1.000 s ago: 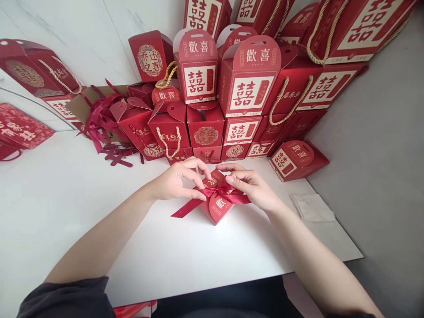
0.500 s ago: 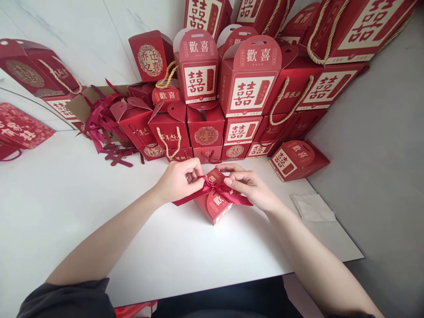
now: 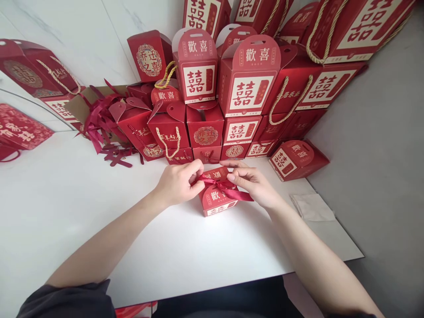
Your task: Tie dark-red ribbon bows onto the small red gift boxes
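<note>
A small red box (image 3: 215, 201) with rounded flaps rests on the white table, its front side facing me. A dark red ribbon (image 3: 232, 192) is knotted across its top, one tail hanging over the right side. At the box's left, my left hand (image 3: 180, 181) is closed on the ribbon with thumb and forefinger. My right hand (image 3: 253, 182) is at the box's right edge, its thumb and fingers on the ribbon by the bow and the fingertips reaching behind the box.
Stacked red gift boxes (image 3: 247, 92), some with rope handles, stand behind the hands. Loose ribbons (image 3: 101, 115) lie on cardboard at the back left. A single box (image 3: 298, 159) and a folded white cloth (image 3: 313, 207) sit at the right, beside a grey wall.
The small box has turned so its front edge lies more level. My left hand has pinched closer on the ribbon, and the left ribbon tail no longer shows.
</note>
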{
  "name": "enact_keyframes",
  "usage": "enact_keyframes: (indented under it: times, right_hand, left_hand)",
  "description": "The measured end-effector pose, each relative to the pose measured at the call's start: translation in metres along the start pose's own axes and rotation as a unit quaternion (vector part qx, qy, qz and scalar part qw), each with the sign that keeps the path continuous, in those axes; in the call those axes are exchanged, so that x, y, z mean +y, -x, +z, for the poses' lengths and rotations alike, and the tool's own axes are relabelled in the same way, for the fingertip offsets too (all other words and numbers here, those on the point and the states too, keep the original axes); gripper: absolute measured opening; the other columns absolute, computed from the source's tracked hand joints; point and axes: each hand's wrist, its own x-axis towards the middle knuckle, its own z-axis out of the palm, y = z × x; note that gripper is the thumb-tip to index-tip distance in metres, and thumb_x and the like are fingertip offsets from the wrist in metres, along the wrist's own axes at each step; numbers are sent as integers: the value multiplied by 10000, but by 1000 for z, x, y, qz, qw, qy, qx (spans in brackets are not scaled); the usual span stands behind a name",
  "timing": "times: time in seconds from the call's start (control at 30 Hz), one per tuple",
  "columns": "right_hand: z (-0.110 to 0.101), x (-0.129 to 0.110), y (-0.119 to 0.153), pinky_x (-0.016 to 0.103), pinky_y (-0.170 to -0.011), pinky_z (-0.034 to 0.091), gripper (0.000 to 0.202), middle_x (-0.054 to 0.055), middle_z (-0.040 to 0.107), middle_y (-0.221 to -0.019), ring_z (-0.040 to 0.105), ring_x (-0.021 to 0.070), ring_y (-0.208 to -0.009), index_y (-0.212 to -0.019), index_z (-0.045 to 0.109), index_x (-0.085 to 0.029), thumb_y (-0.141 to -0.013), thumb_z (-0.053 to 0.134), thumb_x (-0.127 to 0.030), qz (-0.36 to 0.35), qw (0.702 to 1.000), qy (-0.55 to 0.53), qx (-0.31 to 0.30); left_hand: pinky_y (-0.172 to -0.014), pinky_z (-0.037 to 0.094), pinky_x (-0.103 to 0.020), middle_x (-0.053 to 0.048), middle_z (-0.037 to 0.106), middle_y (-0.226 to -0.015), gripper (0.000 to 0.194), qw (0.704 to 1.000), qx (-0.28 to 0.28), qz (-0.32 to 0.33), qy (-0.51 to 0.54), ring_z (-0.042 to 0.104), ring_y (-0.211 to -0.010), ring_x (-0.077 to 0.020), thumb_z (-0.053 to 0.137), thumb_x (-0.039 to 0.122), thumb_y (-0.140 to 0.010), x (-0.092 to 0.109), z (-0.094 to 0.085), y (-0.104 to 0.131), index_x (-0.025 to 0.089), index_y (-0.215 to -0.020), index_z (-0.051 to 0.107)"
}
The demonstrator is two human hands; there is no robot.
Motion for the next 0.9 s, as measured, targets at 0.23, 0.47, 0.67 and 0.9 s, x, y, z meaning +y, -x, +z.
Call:
enact_keyframes:
  times: [0.23,0.47,0.67,0.9]
  right_hand:
    - [1,4,1,434,-1116,325,270,66,560,-1357,524,242,-1277,-752,689,-210,-906,643,-426,-8,1000,5,-23]
    - [6,3,3,436,-1118,331,266,63,561,-1349,502,238,-1299,-765,677,-219,-918,628,-431,-39,998,18,-34]
    - [6,3,3,430,-1115,324,287,61,569,-1338,502,232,-1300,-726,680,-217,-918,634,-425,-43,998,38,-38]
    - [6,5,2,432,-1112,331,278,61,567,-1352,504,232,-1305,-762,690,-218,-925,622,-433,-33,998,18,-41]
  left_hand:
    - [-582,397,-223,6,532,-791,83,980,-131,-11,147,494,-658,-100,534,106,-762,-1,-14,-7,176,-779,575]
    - [-689,436,-268,-23,517,-902,85,960,-214,-38,180,526,-787,-147,536,112,-764,0,-22,-11,173,-795,587]
    - [-724,421,-295,-26,523,-873,106,973,-177,-39,141,506,-816,-167,503,98,-799,2,-20,-10,172,-779,578]
    - [-783,476,-297,-20,492,-914,211,894,-289,-61,336,509,-813,-143,677,306,-822,-6,-31,-16,166,-719,557]
